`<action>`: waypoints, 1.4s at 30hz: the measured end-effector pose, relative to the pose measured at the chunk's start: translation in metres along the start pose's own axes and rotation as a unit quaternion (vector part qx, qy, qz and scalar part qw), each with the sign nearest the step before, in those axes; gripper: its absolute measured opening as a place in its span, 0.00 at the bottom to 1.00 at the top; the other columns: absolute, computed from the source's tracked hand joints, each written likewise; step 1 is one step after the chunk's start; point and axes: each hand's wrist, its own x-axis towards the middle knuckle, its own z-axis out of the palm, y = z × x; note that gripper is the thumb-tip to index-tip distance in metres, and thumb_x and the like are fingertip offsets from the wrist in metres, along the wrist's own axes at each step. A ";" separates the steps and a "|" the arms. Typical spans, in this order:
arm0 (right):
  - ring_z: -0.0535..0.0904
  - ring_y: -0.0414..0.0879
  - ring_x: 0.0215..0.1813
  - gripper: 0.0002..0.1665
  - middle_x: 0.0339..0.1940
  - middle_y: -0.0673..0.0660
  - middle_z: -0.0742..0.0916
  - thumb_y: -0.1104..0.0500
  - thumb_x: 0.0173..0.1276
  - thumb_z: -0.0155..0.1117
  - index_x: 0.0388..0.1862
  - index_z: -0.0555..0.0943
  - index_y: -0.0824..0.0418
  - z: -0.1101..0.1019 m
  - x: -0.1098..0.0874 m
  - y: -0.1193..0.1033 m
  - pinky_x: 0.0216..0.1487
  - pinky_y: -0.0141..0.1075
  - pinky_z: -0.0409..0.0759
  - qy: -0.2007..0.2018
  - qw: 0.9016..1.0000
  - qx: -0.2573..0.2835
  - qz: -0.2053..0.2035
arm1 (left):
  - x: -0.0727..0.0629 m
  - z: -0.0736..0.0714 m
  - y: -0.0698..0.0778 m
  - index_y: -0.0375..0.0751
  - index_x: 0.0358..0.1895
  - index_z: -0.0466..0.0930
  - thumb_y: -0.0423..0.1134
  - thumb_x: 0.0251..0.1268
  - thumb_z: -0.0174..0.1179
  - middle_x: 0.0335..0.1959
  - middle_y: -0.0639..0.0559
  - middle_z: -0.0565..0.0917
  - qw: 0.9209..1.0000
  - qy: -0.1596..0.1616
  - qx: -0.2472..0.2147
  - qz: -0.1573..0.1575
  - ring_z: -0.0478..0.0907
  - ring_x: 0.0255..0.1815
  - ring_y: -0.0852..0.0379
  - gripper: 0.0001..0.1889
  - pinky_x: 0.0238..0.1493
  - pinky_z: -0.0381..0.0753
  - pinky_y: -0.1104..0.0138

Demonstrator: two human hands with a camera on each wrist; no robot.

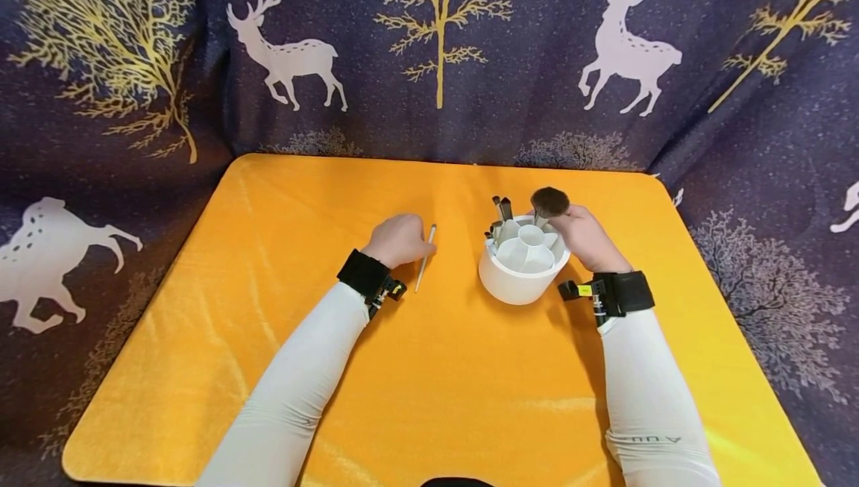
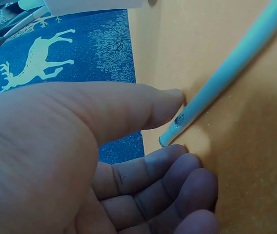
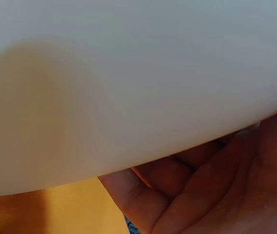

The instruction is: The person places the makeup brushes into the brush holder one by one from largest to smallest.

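Note:
A thin pale stick (image 1: 425, 258), like a makeup brush handle, lies on the orange cloth beside my left hand (image 1: 400, 241). In the left wrist view the thumb (image 2: 160, 105) is at one side of the stick's blunt end (image 2: 177, 122), and loosely bent fingers are at the other, with cloth showing between. My right hand (image 1: 587, 237) grips the right rear side of a white round brush holder (image 1: 515, 287), tilted towards me. A large fluffy makeup brush (image 1: 550, 202) and several smaller brushes (image 1: 505, 207) stand in it. In the right wrist view the holder's wall (image 3: 153, 87) hides part of the fingers.
The orange cloth (image 1: 268, 397) covers a table with rounded corners. A dark curtain (image 1: 376, 92) with deer and trees hangs behind it and at both sides. Each wrist wears a black strap with a small camera.

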 end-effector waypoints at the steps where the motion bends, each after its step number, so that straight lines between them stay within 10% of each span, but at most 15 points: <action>1: 0.79 0.52 0.66 0.30 0.69 0.69 0.85 0.50 0.92 0.48 0.74 0.82 0.70 0.000 0.000 0.000 0.73 0.43 0.74 -0.001 1.000 0.001 -0.001 | 0.000 0.000 0.000 0.48 0.17 0.70 0.46 0.76 0.72 0.13 0.56 0.61 1.000 0.001 0.003 0.001 0.62 0.14 0.57 0.27 0.22 0.58 0.66; 42: 0.82 0.42 0.59 0.30 0.64 0.66 0.87 0.48 0.94 0.46 0.70 0.84 0.69 0.002 0.003 0.004 0.58 0.29 0.80 -0.005 1.000 -0.025 -0.011 | -0.003 -0.001 -0.002 0.46 0.20 0.75 0.41 0.72 0.73 0.16 0.55 0.64 1.000 0.011 0.010 0.005 0.65 0.19 0.55 0.21 0.26 0.61 0.64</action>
